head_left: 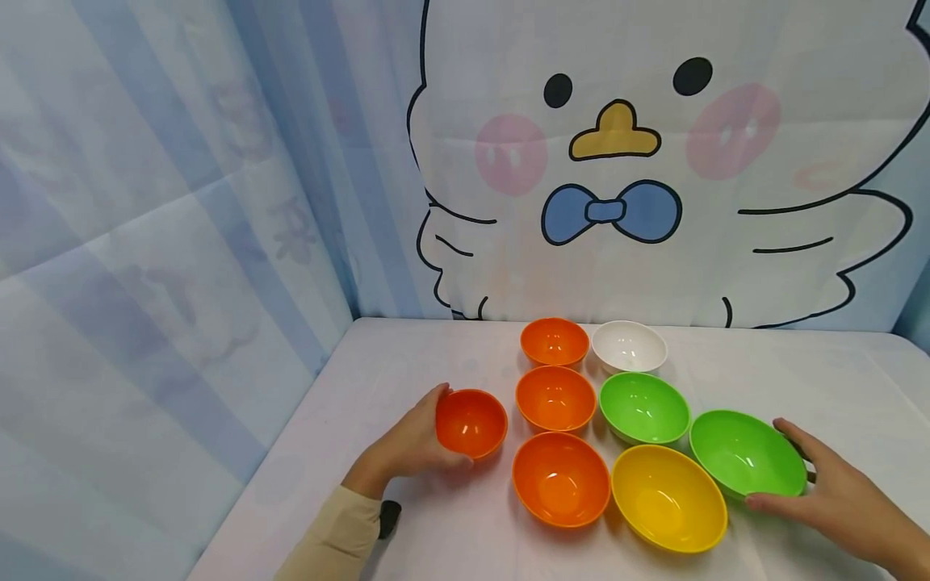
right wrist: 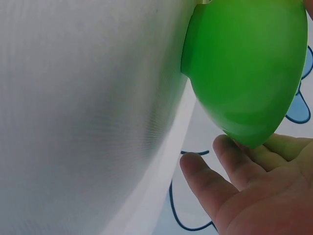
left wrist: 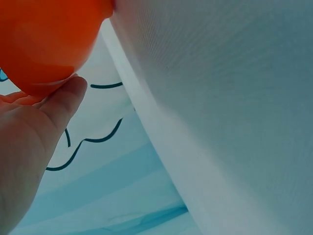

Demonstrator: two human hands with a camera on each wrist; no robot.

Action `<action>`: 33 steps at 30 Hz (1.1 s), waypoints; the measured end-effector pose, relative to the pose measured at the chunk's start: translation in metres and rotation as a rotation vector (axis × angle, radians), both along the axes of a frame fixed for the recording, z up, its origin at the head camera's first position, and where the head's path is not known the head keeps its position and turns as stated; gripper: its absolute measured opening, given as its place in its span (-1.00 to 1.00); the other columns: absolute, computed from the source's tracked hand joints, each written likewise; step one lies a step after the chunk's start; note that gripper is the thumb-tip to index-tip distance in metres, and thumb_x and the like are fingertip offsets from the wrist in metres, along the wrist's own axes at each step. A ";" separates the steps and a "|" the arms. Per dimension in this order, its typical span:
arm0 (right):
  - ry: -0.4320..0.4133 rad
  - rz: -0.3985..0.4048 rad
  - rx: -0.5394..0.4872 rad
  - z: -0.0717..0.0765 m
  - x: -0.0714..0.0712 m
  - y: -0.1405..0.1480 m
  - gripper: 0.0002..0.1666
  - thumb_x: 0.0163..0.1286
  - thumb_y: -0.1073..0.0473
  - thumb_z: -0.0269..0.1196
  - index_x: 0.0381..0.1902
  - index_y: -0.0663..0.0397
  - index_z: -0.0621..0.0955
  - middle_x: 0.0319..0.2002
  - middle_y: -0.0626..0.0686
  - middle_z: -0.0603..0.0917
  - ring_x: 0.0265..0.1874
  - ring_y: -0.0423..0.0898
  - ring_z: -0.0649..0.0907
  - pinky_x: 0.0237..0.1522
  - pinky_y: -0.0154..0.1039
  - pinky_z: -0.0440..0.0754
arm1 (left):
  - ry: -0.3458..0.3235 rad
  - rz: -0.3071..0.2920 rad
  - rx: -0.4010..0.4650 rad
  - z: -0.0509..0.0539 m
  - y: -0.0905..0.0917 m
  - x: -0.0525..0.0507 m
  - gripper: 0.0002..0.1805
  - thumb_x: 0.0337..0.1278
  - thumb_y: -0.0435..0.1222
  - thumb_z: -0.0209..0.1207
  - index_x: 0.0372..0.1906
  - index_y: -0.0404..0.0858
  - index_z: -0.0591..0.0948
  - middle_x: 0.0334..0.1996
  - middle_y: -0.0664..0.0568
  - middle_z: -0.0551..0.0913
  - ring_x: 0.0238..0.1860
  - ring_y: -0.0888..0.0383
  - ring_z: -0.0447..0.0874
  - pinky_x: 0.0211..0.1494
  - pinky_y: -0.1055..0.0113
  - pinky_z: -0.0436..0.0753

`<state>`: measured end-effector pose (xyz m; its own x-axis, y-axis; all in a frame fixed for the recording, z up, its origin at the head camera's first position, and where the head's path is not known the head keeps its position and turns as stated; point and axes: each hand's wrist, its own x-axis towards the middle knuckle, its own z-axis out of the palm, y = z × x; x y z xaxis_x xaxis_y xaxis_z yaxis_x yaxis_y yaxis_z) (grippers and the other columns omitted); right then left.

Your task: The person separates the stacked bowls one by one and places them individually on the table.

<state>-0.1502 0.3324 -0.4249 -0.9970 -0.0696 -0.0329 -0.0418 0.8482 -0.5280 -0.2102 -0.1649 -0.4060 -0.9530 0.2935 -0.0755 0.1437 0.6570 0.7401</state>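
Note:
My left hand holds a small orange bowl by its left side, the thumb on the near side and the fingers on the far side. In the left wrist view the fingertips touch the outside of this orange bowl. On the right, my right hand spans a large green bowl, thumb at the near rim and fingers at the far right rim. In the right wrist view some fingers touch the green bowl and one fingertip stands apart from it.
Between the hands, three orange bowls stand in a column. Beside them are a white bowl, a smaller green bowl and a yellow bowl. A white cloth covers the table; printed curtains hang behind and left.

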 end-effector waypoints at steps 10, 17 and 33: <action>-0.037 -0.014 0.013 -0.001 -0.001 -0.001 0.38 0.23 -0.25 0.41 0.43 0.67 -0.08 0.31 0.66 0.10 0.05 0.55 0.39 -0.04 0.43 0.47 | 0.002 -0.034 0.021 0.000 0.006 0.002 0.22 -0.23 -0.10 0.55 0.51 -0.44 0.10 0.33 -0.19 0.38 0.25 -0.13 0.40 0.14 -0.09 0.61; -0.032 -0.014 0.019 -0.001 -0.001 -0.001 0.37 0.23 -0.25 0.41 0.43 0.65 -0.07 0.29 0.67 0.12 0.02 0.54 0.42 -0.06 0.42 0.49 | -0.003 -0.041 0.034 -0.002 0.009 0.000 0.22 -0.23 -0.11 0.55 0.51 -0.43 0.09 0.35 -0.19 0.37 0.27 -0.14 0.39 0.17 -0.10 0.58; -0.050 -0.010 0.001 -0.001 -0.001 -0.001 0.36 0.25 -0.24 0.39 0.43 0.66 -0.09 0.30 0.67 0.10 0.05 0.54 0.40 -0.06 0.43 0.48 | 0.030 -0.095 0.037 -0.003 0.010 0.000 0.22 -0.21 -0.08 0.53 0.51 -0.46 0.09 0.35 -0.19 0.37 0.26 -0.12 0.40 0.24 -0.07 0.53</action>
<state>-0.1515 0.3314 -0.4255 -0.9948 -0.0591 -0.0825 -0.0066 0.8489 -0.5286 -0.2103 -0.1548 -0.4088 -0.9224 0.3847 -0.0346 0.2267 0.6119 0.7578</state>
